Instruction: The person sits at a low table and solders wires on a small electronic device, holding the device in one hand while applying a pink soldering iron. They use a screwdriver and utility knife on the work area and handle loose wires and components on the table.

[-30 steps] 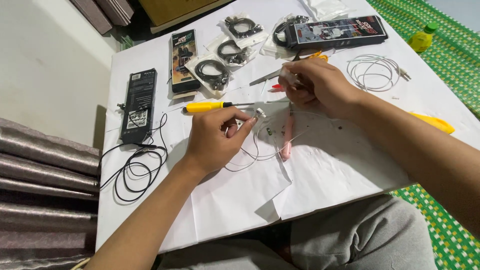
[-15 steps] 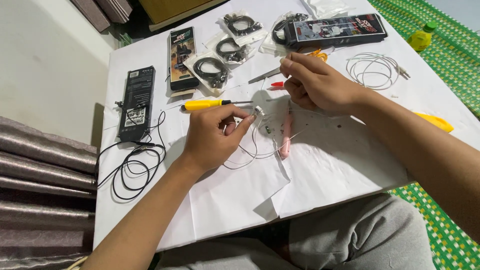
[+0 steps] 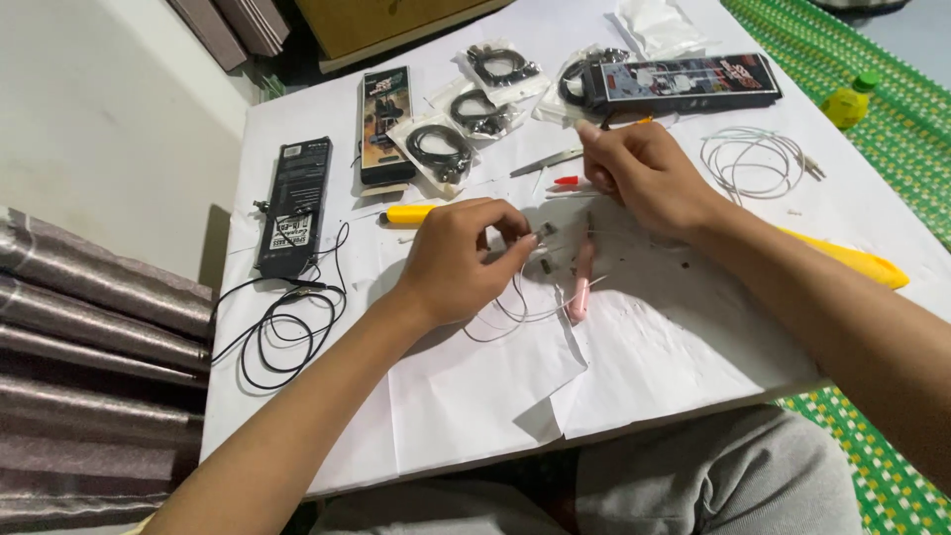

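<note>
A person sits at a white table covered with sheets of white paper, seen from above, both bare forearms reaching in from the lower edge.

The left hand is curled, its thumb and fingertips pinched around a small dark component with thin white wire trailing back beneath the palm in loose loops. Just beyond its knuckles lies a yellow-handled screwdriver. Just to its right, on the paper, rests a slim pink tool — lying lengthwise, close to the wire loops.

The right hand is farther away and to the right of the left one, fingers bent and drawn together with the forefinger raised; whether it grips anything cannot be told. Just left of it lie a small red clip and a metal blade.

Beyond the right hand sits a long black box. To that hand's right is a coil of white cable, and a yellow tool shows beside the right forearm.

Beyond the left hand are small clear bags of black cable and a black package. To its left lie another flat black package and a loose black cable — coiled near the table's edge.
</note>
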